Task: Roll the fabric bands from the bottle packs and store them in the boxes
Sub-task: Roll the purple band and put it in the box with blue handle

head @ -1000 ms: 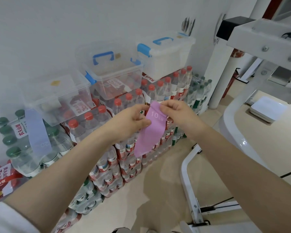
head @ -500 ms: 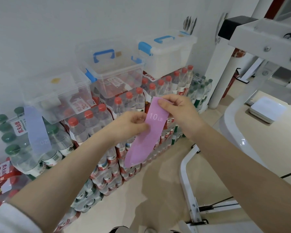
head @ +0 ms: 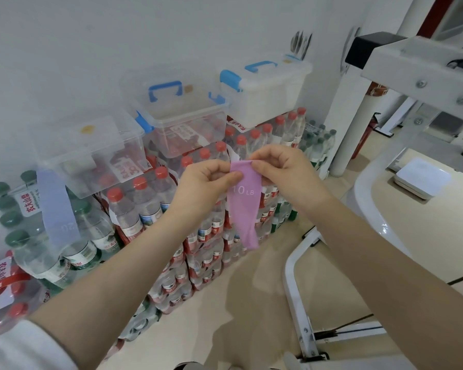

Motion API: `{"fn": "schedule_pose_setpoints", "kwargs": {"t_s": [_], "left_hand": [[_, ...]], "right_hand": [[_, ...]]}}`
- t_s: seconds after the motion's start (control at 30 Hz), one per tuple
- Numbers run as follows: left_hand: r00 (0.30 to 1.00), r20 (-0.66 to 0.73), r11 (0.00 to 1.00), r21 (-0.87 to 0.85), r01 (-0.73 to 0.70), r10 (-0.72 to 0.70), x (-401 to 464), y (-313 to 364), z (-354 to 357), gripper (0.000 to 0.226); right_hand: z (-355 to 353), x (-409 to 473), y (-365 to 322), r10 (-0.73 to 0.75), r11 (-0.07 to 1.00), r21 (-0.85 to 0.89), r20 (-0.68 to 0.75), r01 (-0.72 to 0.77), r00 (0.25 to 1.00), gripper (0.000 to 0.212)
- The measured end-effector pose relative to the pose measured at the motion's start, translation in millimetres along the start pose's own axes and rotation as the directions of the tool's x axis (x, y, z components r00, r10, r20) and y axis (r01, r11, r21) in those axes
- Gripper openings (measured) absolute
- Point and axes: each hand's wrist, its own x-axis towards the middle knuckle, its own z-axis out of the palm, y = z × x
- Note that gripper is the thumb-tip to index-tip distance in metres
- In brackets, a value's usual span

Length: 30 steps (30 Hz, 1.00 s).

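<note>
Our left hand (head: 207,180) and right hand (head: 281,169) pinching top edge of pink 10 LB fabric band (head: 243,206), hanging before stacked bottle packs (head: 209,236), lavender band (head: 56,209) draped below left clear box (head: 91,148), its number blurred, our fingertips partly hidden.

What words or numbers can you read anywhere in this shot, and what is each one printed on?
"10 LB": on the pink band that the left hand and right hand pinch at its top.
"20", seen upside down: on the lavender band draped over the bottle packs.
"30": on the red wrap at far left.
Bottle labels and pack tags: Chinese print, too small to read.
</note>
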Motion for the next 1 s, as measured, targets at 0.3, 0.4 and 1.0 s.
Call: {"fn": "schedule_pose_setpoints", "kwargs": {"t_s": [0.3,0.4,1.0], "left_hand": [[0.999,0.043,0.999,-0.047,-0.018,0.02,2,6,-4,0.007],[0.995,0.097,0.988,-0.156,-0.012,0.027,-1,7,-6,0.01],[1.0,0.009,0.986,-0.163,0.017,-0.016,0,1,5,0.01]], "right_hand": [[2,-5,0,-0.112,0.991,-0.073,0.005,0.112,0.994,0.014],[1,-8,0,-0.128,0.992,-0.006,0.029,0.129,0.991,0.02],[-2,-16,3,-0.259,0.942,-0.227,-0.025,0.247,0.965,0.011]]}}
